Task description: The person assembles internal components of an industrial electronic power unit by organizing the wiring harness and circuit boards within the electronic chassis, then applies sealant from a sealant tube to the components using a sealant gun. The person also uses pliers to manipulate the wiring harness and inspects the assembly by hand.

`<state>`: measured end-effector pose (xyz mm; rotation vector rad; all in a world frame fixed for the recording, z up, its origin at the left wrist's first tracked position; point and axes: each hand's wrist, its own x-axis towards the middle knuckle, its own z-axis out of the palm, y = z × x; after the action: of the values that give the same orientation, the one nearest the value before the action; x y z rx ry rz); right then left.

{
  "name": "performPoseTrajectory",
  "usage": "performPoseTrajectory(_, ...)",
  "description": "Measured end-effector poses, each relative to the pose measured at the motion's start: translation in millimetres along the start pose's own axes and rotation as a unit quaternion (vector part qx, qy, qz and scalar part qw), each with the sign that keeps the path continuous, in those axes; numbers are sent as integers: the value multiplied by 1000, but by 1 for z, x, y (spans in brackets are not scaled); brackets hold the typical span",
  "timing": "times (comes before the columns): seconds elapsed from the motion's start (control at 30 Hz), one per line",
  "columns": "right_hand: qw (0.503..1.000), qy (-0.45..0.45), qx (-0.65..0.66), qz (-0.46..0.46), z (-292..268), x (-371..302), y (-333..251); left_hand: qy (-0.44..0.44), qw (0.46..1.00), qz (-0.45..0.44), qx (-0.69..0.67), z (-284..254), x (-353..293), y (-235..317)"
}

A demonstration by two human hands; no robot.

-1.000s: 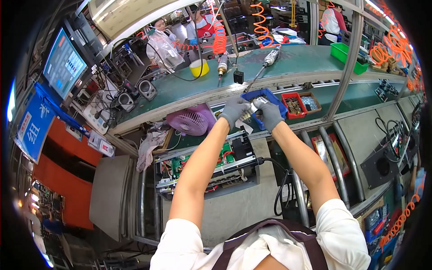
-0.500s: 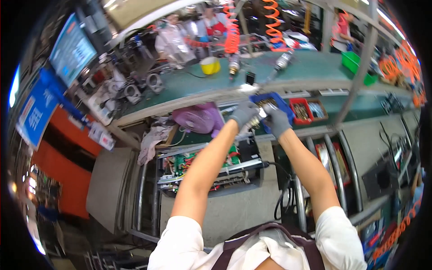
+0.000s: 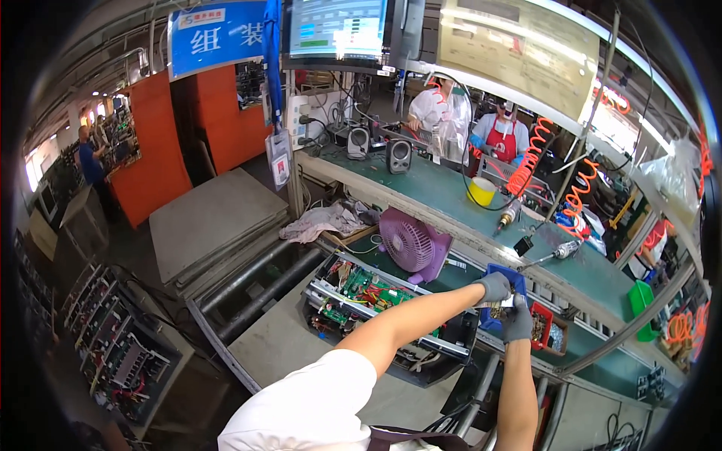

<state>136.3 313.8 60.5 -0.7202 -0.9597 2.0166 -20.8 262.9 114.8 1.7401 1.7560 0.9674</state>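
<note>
Electronics chassis, open-topped, green circuit boards exposed, left of the hands. Blue bin, contents mostly hidden. Red bin, holding small brass-toned hardware. Brown box, holding silvery pieces. Left hand, grey-gloved: fingers pinched on a silvery part. Right hand, likewise gloved: fingers bent at its end, grip unclear. Silvery part: above blue bin; presumably light, stiff, slippery; best held by edges.

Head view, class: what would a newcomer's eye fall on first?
Probably the round-grilled purple plastic fan, near the centre. Right of it, the grey-gloved left hand and right hand are close together at a blue plastic bin. Tall orange panels stand out at upper left.
</note>
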Motion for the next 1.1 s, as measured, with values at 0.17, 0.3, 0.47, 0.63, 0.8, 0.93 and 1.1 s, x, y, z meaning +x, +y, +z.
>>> performPoseTrajectory(0.17, 999, 44, 10, -1, 22, -16, -7, -7, 999, 6, 34, 0, 3, -1)
performPoseTrajectory(0.3, 997, 70, 24, 0, 27, -29, -7, -13, 999, 15, 41, 0, -4, 4)
performPoseTrajectory(0.47, 996, -61, 65, -29, 18, -15, 4, -6, 999, 25, 22, 4, 1, -8)
performPoseTrajectory(0.63, 996, 59, 62, -16, 42, -2, 13, -4, 999, -15, -49, -19, -3, -29)
performPoseTrajectory(0.8, 989, 134, -24, -54, 38, 7, -3, 1, 1000, -19, -23, -19, 11, -23)
performPoseTrajectory(0.93, 986, 158, -28, -44, 27, 20, -6, 13, 998, -47, -45, -11, 18, -16)
performPoseTrajectory(1.1, 980, 191, -39, -36, 35, 54, -3, 63, 993, -87, -50, -14, 32, -21)
